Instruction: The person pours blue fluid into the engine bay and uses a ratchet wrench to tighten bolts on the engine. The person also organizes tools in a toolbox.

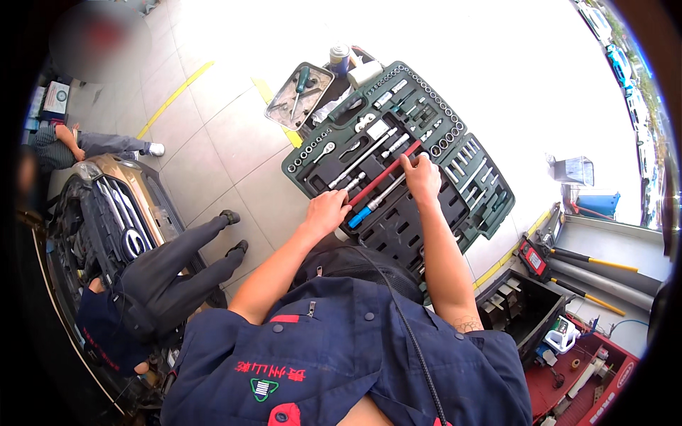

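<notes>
A long thin red bar (383,174) lies slantwise over the open dark green tool case (490,227). My left hand (328,213) grips its lower left end with closed fingers. Around its upper right end, my right hand (422,179) has its fingers closed. Just beside the bar is a silver torque wrench (389,190) with a blue grip, partly hidden by my right hand. Sockets (446,113), a ratchet (325,151), and long extension bars (362,157) sit in the case's moulded slots. What lies under my hands is hidden.
A metal tray (273,113) with a screwdriver (302,79) and a spray can (339,60) stand beyond the case. At the left, a person (177,266) leans over an open car front (117,206); another sits behind. A red tool cart (604,390) and black crate (522,305) stand right.
</notes>
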`<action>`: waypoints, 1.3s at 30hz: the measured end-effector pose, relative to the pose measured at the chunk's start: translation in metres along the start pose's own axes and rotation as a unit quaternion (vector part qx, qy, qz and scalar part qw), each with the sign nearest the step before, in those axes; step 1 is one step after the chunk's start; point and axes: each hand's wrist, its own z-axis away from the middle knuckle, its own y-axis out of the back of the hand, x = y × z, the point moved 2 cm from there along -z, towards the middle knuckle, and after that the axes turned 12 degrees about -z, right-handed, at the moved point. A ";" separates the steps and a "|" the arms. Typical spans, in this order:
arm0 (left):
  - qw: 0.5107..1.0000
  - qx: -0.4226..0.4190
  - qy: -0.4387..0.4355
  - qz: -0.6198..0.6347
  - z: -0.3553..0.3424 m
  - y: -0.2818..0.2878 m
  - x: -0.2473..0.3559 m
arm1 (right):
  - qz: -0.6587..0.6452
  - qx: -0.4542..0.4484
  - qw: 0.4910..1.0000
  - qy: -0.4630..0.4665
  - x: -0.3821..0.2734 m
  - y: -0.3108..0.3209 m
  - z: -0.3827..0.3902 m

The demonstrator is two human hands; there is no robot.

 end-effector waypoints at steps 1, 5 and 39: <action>1.000 -0.012 0.005 0.006 -0.001 0.003 0.002 | -0.002 0.071 0.996 0.053 0.005 0.011 -0.007; 0.999 -0.038 0.031 0.009 -0.009 0.011 0.008 | 0.057 0.082 0.981 0.166 0.023 0.017 -0.051; 0.968 -0.138 0.209 -0.004 -0.041 0.023 0.026 | 0.158 -0.218 0.963 -0.002 0.006 0.001 -0.087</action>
